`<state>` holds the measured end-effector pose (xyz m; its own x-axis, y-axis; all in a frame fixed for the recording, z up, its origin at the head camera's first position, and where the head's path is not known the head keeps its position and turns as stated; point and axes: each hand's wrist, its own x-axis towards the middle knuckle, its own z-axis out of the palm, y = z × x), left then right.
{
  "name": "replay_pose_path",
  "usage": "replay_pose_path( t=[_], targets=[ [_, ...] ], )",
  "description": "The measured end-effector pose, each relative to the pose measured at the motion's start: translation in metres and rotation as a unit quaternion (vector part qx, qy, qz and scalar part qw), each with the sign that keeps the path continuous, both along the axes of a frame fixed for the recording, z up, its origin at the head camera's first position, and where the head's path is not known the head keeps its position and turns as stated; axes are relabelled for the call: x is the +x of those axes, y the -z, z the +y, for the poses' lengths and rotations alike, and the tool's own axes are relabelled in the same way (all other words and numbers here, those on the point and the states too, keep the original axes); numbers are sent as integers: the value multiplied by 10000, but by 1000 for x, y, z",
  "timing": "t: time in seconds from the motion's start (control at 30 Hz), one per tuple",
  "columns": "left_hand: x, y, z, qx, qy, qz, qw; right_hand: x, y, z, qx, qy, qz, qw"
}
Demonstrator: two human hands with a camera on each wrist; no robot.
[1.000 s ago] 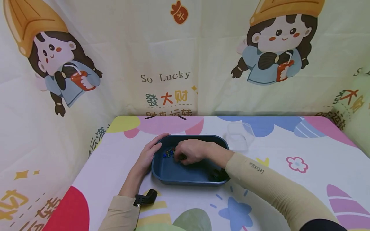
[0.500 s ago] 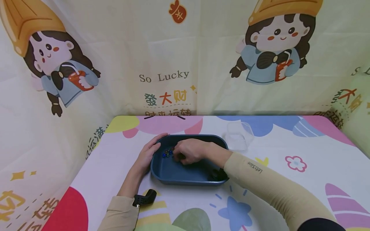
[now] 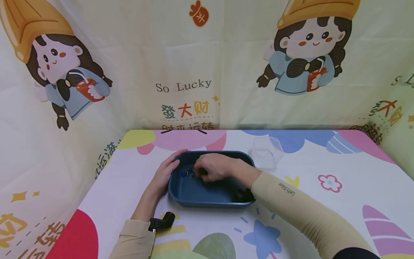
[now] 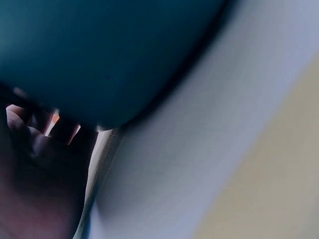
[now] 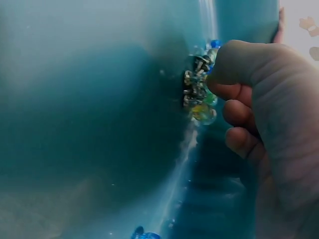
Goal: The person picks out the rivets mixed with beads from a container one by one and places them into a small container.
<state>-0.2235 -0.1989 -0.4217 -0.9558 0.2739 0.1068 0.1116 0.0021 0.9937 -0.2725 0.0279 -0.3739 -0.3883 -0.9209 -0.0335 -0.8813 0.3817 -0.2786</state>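
While the left grip (image 3: pixel 164 177) holds the tray (image 3: pixel 203 194), the right grip (image 3: pixel 213 167) touches beads (image 5: pixel 198 94).

Location type: a curtained booth built around one table, arranged for recording. Creased cream cloth (image 3: pixel 136 54) screens the far side and both flanks of the table (image 3: pixel 300 167). Printed on the cloth are cartoon figures (image 3: pixel 295 73), "So Lucky" lettering (image 3: pixel 183 86) and Chinese characters (image 3: pixel 185 110). The tabletop has rounded far corners and a bright pattern that includes a blue star (image 3: pixel 262 238) and a pink-outlined flower (image 3: pixel 330 183). A wrist camera (image 3: pixel 162 221) indicates recording use. The cloth conceals the surrounding room; building type cannot be determined.
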Motion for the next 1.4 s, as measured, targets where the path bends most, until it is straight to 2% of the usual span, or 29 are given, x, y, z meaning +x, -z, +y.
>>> replay_pose_path(
  t=[0.27,0.5,0.7,1.0,1.4],
  targets=[
    [-1,0,0,77,58,29,9999,0,-3,6,-469,216,-133,9986],
    [-1,3,0,-6,-20,23,10000,0,-5,11,-901,360,-332,9947],
    [-3,4,0,47,31,24,10000,0,-7,17,-1426,462,-384,9880],
    [-1,3,-1,72,0,27,10000,1,-11,24,-1956,687,-317,9778],
    [-1,2,-1,91,-34,-34,9999,-1,-13,33,-2768,638,-290,9584]
  ],
)
